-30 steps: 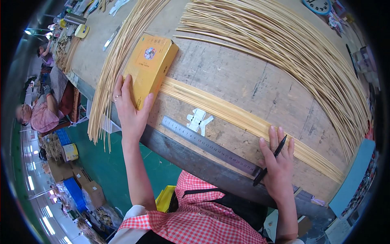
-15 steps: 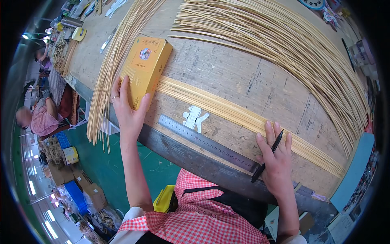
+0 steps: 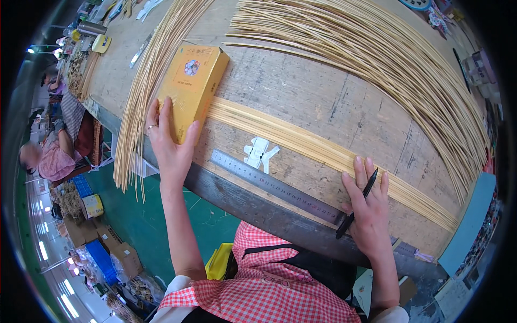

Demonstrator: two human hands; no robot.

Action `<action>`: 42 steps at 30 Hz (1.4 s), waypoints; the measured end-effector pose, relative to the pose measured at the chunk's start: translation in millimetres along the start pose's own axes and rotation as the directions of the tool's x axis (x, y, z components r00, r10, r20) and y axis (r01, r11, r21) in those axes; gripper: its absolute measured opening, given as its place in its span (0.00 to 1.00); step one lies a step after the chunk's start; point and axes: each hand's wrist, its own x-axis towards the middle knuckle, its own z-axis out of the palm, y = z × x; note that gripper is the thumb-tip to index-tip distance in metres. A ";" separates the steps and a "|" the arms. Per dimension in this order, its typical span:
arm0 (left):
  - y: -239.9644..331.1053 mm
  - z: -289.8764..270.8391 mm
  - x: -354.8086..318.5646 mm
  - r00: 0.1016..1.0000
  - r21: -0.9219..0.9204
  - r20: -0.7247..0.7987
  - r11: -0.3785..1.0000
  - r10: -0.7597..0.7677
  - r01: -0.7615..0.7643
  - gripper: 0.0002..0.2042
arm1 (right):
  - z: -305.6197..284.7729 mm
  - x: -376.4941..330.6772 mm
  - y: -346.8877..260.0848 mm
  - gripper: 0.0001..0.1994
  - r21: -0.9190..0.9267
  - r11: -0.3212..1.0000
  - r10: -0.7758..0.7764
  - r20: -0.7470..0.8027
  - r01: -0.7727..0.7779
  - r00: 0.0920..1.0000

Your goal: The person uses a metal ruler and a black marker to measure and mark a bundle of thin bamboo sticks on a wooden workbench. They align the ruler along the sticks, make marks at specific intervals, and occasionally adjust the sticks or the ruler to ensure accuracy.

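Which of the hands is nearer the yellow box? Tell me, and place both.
Left. The left hand touches the near end of the yellow box; the right hand is well off to its right, holding a black pen by the pale strips.

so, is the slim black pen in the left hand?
No, the slim black pen is tucked in the right hand, while the left hand touches the yellow rectangular cardboard box.
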 end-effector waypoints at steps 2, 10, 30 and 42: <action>-0.6 -0.4 0.3 1.000 0.008 -0.005 1.000 0.011 -0.011 0.35 | -1.0 0.5 -0.8 0.34 0.009 1.000 0.000 0.000 0.000 1.000; 1.6 0.6 0.0 1.000 0.003 -0.007 1.000 0.016 -0.016 0.35 | -1.7 0.4 0.9 0.35 0.009 1.000 -0.008 0.010 0.008 1.000; 58.9 -6.3 -20.9 0.965 0.042 -0.107 0.971 0.239 -0.236 0.25 | -0.2 2.0 12.2 0.29 -0.008 0.998 -0.059 0.047 0.060 0.997; 280.5 4.5 -90.7 0.479 -0.947 0.038 0.184 0.877 -0.262 0.11 | 12.0 -4.6 20.0 0.30 0.093 0.985 -0.131 -0.117 0.142 0.984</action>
